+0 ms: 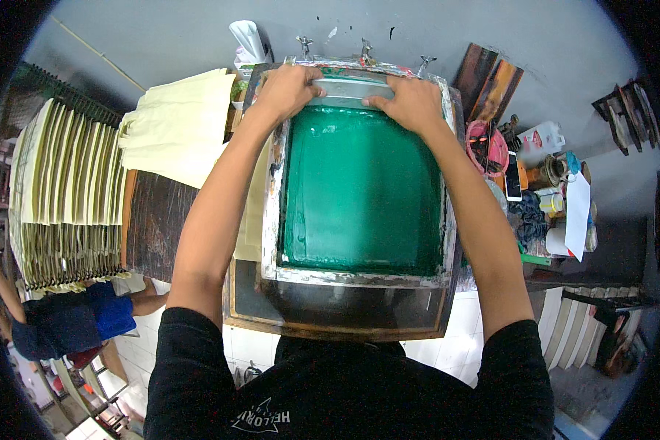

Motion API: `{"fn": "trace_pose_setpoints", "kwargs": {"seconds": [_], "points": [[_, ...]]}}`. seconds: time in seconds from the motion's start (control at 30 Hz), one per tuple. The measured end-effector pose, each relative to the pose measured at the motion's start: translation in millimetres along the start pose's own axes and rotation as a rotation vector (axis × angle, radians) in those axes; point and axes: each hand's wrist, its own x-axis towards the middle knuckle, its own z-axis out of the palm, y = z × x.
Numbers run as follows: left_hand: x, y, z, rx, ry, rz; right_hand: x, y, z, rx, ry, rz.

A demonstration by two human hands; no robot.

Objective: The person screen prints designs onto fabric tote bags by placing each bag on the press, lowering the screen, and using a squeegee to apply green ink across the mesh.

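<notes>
A squeegee with a pale grey bar (345, 89) lies crosswise at the far end of a screen-printing frame (359, 278). My left hand (286, 92) grips its left end, thumb on the near side. On the right end, my right hand (413, 101) holds it the same way. Green mesh (367, 191) fills the frame, looking wet and glossy, with darker green along its edges. The frame rests on a dark printing board (330, 312), its far edge by several metal clamps (367, 51). Part of a pale yellow sheet (253, 220) sticks out from under the frame's left side.
Pale yellow sheets (176, 125) lie on a table at left, beside a rack of hanging sheets (66, 161). Another person (73, 315) is at lower left. At right are a pink basket (486, 147), a phone (514, 177), a white jug (541, 138) and several containers.
</notes>
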Motion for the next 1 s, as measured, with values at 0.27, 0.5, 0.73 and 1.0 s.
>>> {"fn": "trace_pose_setpoints", "kwargs": {"seconds": [0.27,0.5,0.73,1.0], "points": [[-57,15,7,-0.034,0.057,0.010,-44,-18,-5,0.045,-0.014,-0.034],[-107,38,7,-0.094,0.047,0.014,-94,-33,-11,0.094,-0.021,-0.031],[-170,65,4,-0.113,0.033,0.015,-160,-55,-17,0.122,0.029,-0.061],[-265,98,6,-0.166,-0.005,0.046,-259,-90,-18,0.122,0.113,-0.082]]}}
